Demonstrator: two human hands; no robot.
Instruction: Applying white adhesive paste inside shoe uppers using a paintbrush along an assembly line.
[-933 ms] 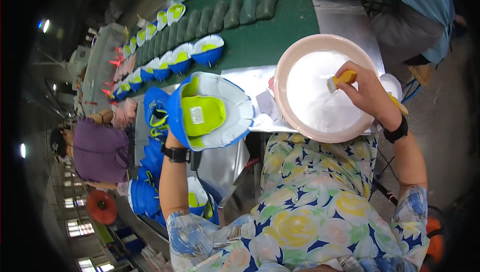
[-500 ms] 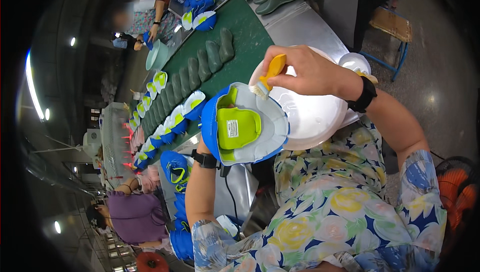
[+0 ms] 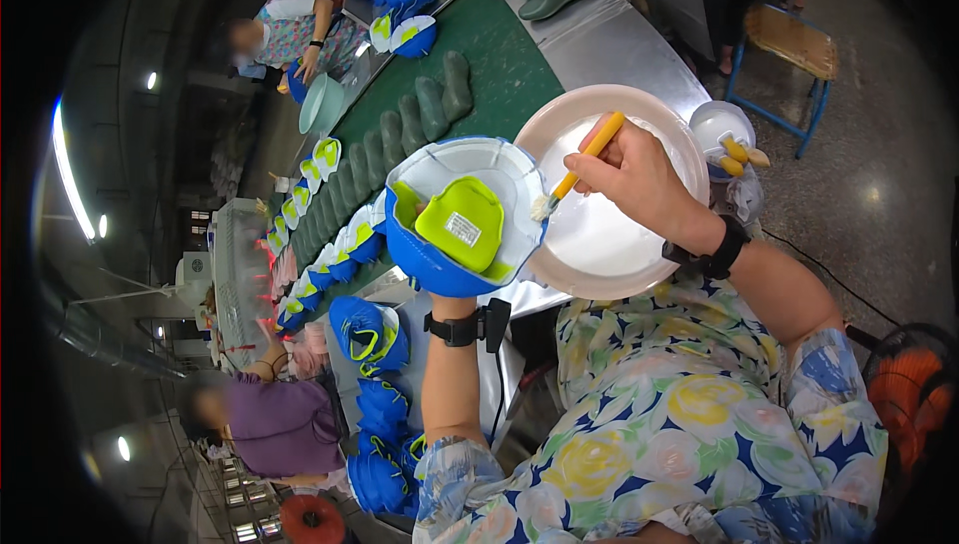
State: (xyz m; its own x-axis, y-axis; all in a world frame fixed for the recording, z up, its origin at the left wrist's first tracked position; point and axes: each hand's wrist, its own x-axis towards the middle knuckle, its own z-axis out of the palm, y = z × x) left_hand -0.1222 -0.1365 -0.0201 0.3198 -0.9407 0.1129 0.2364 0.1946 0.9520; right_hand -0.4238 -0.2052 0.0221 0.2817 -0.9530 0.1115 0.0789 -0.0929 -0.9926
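a: any labels or packages?

b: one small white rectangular label, on the lime green insert (image 3: 462,223) set in the middle of the blue shoe (image 3: 462,212). the print is too small to make out. no signs i can see.

a: where is that shoe?

b: held up sole side to the camera, just left of the pale pink basin (image 3: 611,190) with white glue in it, above the metal table (image 3: 609,36) and beside the green conveyor belt (image 3: 499,69).

a: the hands?

b: the left hand (image 3: 440,289) is under the shoe, mostly hidden by it, propping it from below; how its fingers lie i cannot tell. the right hand (image 3: 639,179) is clenched around a yellow-handled brush (image 3: 584,162), the bristle tip touching the shoe's white rim on its right edge.

a: what else is around?

b: a white jar (image 3: 721,130) with yellow-handled brushes stands just right of the basin. more blue shoes (image 3: 372,332) are piled below the left wrist, dark green lasts (image 3: 420,114) lie in a row on the belt, and a person in purple (image 3: 282,424) works lower left.

a: changed from half a second ago?

b: the brush then stood at the shoe's top edge, the right hand over it. now the hand has swung right, over the basin, and the bristles meet the right rim.
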